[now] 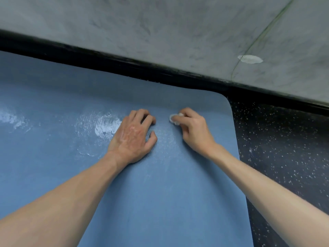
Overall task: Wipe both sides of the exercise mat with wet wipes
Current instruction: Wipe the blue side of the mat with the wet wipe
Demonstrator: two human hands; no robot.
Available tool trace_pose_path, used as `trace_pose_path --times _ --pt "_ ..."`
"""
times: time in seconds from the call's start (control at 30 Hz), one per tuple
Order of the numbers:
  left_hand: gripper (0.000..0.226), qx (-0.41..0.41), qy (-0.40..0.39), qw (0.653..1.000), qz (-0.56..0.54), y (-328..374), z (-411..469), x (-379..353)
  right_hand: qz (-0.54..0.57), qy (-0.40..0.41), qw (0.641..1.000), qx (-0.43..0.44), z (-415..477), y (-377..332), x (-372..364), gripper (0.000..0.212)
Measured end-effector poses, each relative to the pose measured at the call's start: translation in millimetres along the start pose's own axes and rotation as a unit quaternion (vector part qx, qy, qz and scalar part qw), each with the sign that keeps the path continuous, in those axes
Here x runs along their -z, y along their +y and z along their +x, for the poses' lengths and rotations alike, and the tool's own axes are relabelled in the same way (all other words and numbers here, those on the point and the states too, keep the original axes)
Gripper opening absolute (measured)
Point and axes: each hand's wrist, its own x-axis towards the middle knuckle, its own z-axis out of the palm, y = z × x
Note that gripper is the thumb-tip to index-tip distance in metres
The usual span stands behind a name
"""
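Observation:
A blue exercise mat (160, 202) lies flat on the floor, its rounded far-right corner near a wall. Wet, shiny patches show on the mat left of my hands. My right hand (194, 130) holds a small crumpled white wet wipe (173, 119) against the mat near that corner, with most of the wipe hidden under the fingers. My left hand (134, 138) rests on the mat just left of it, fingers curled with the tips on the surface, holding nothing.
Black speckled rubber floor (284, 148) runs along the mat's right edge. A grey concrete wall (178, 32) with a black base strip (124, 63) stands right behind the mat. A pale patch (250, 59) marks the wall.

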Motion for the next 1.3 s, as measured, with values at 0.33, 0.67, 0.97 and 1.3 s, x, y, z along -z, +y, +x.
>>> trace_pose_path --times 0.33,0.67,0.97,1.3 --pt "0.031 0.014 -0.011 1.000 -0.010 -2 0 -1 -0.017 0.052 0.997 -0.052 40 38 -3 0.029" --pt "0.032 0.011 -0.011 1.000 -0.009 -2 0 -1 -0.103 0.043 0.991 -0.071 41 43 -1 0.035" --pt "0.033 0.017 -0.015 1.000 -0.004 -1 1 0 -0.126 0.053 0.981 -0.137 54 51 6 0.038" --pt "0.050 0.031 -0.038 0.999 0.012 3 2 2 -0.083 0.046 0.989 -0.109 10 36 12 0.036"
